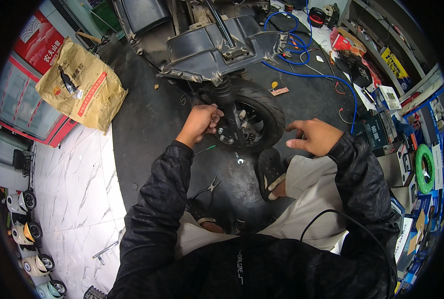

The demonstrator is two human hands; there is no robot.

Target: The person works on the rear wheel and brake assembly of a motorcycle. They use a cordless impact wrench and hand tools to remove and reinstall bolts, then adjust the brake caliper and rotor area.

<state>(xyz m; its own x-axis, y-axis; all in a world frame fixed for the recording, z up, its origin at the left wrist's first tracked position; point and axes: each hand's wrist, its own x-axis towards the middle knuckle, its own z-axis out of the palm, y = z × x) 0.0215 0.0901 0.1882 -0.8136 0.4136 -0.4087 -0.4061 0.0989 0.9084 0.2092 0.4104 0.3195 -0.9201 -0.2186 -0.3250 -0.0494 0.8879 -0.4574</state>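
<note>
In front of me is a scooter's wheel with a black tyre (276, 107), below a dusty black body panel (202, 47). My left hand (202, 123) is just left of the wheel hub, fingers pinched together; whatever they hold, if anything, is too small to make out. Shiny bolts or nuts (223, 133) show beside its fingertips. To the right of the tyre, my right hand (317, 136) hangs apart from it, holding nothing, fingers loosely bent and spread. A green-handled screwdriver (205, 149), a wrench (240, 159) and pliers (213, 186) lie on the dark floor mat below the wheel.
A blue hose (331, 76) coils across the mat at the back right. Boxes and a green ring-shaped coil (424, 168) crowd the shelves on the right. A large brown paper sack (90, 94) stands at the left by a red-framed cooler (20, 102). My shoe (269, 172) rests near the tyre.
</note>
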